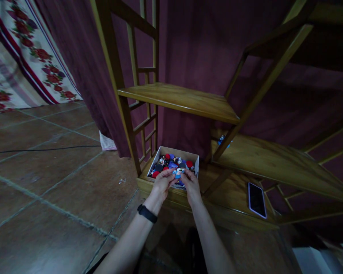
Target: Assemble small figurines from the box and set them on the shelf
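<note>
Between the fingertips of both hands is a small blue and white figurine (178,173). My left hand (163,182), with a dark band on its wrist, is closed on the figurine's left side. My right hand (191,184) pinches it from the right. Both hands are over the near edge of an open cardboard box (196,158). Inside the box lies a pile of small figurines (171,161) in red, blue, black and white, partly hidden by my hands. Another small blue figurine (221,140) stands on a shelf to the right, partly behind a wooden post.
The box rests on the bottom board of a wooden shelf unit (174,99) with slanted posts. A phone (257,199) lies on that board at the right. Dark curtains (188,57) hang behind. On the tiled floor at left runs a black cable (45,149).
</note>
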### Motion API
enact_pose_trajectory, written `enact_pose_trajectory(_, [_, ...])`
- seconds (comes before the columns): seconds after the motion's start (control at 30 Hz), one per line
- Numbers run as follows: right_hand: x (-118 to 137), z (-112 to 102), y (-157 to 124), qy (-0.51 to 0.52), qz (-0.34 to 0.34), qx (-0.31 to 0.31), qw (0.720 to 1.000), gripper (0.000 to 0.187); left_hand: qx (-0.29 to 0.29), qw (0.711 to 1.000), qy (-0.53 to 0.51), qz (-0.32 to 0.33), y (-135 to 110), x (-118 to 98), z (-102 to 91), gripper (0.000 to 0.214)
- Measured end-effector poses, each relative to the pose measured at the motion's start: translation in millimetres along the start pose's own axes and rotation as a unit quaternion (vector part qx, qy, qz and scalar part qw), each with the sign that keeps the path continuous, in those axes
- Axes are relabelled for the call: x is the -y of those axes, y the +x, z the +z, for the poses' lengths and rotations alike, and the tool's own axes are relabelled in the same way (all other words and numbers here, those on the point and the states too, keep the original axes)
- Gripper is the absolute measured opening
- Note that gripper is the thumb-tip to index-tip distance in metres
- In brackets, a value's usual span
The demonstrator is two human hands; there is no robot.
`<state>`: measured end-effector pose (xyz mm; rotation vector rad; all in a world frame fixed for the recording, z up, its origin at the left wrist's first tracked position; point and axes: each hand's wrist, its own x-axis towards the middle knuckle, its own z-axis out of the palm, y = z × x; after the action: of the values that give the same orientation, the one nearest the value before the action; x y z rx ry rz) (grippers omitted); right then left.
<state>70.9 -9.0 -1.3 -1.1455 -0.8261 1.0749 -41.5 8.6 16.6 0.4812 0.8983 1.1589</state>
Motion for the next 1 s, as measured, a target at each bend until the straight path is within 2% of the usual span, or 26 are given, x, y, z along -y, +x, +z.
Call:
enact_pose_trajectory(0.17, [-0.5,2.5,1.6,-0.003,-0.026,0.03,0.999,0.034,0.003,0.999,-0.006,0.054,-2.0,-2.0,2.2,0.034])
enact_pose_trajectory(0.27, [-0.1,3.3,2.9,-0.015,-0.03,0.042,0.999,0.034,0.008,0.998,-0.028,0.061,-1.4,-2.7,2.6,0.042])
enact_pose_trajectory(0.47, [-0.9,3.4,4.5,-0.031,-0.037,0.022,0.999,0.03,-0.009,1.0,-0.028,-0.011,-0.3,-2.3,0.4,0.022])
enact_pose_trajectory(0.53, [-1.0,3.8,3.7,-0.038,-0.023,0.012,0.999,0.029,-0.013,0.998,-0.038,-0.043,0.2,-2.4,-1.0,0.019])
enact_pose_trajectory(0.63, [1.8,4.9,0.7,0.011,0.02,0.009,1.0,0.032,-0.015,0.995,-0.067,-0.074,2.3,-3.3,-3.2,0.014])
enact_pose_trajectory(0.73, [6.3,6.0,-2.4,0.065,0.052,0.006,0.996,0.036,-0.017,0.993,-0.083,-0.088,4.7,-3.6,-4.4,0.01])
enact_pose_trajectory(1.0, [6.8,3.5,-2.4,0.085,0.059,0.024,0.994,0.032,-0.005,0.993,-0.074,-0.092,3.6,-4.4,-5.7,0.011])
